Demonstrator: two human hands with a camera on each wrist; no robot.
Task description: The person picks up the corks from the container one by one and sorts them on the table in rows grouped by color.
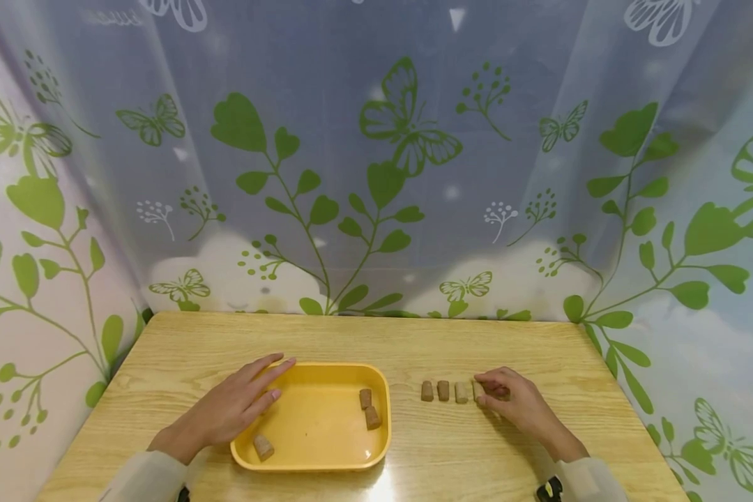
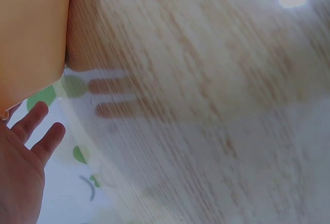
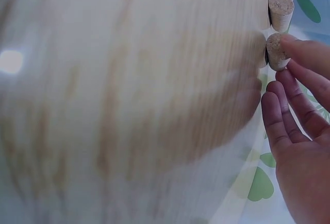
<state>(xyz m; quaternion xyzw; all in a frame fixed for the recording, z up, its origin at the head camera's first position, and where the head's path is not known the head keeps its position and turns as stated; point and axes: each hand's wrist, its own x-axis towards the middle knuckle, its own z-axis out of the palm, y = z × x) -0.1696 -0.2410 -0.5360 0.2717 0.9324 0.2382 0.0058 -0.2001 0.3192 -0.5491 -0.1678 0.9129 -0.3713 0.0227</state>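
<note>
Three corks sit lined up left of the right hand, which pinches a fourth cork; three others remain in the yellow tray, left hand loosely spread at its rim!

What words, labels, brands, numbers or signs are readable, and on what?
None readable.
Faint letter-like marks, upper left of the blue-grey backdrop with green leaf prints: too blurred.
Small yellowish mark on the black device at the right wrist: too small.
Yellow rectangular tray and brown cork-like cylinders: no text visible.
</note>
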